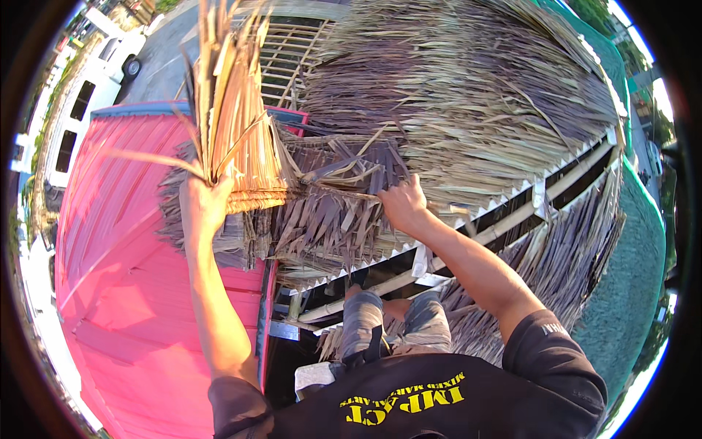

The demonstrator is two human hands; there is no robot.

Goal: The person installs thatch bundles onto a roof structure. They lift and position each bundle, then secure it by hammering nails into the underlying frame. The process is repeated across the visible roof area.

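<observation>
A dried palm-leaf thatch panel stands raised at the left, its golden leaves pointing up and away. My left hand is closed round its near left edge. Darker brown leaves hang to the right of it, between my two hands. With bent fingers, my right hand grips the right end of this darker strip, close above the roof thatch. Whether the golden and brown parts are one piece, I cannot tell. Laid thatch covers the roof slope beyond my right hand.
A pink-red metal roof slopes off at the left. Below my hands runs an open ridge gap with a bamboo pole and jagged pale edging. Bare bamboo lattice shows at the far side. Green netting hangs right; a white vehicle stands far left.
</observation>
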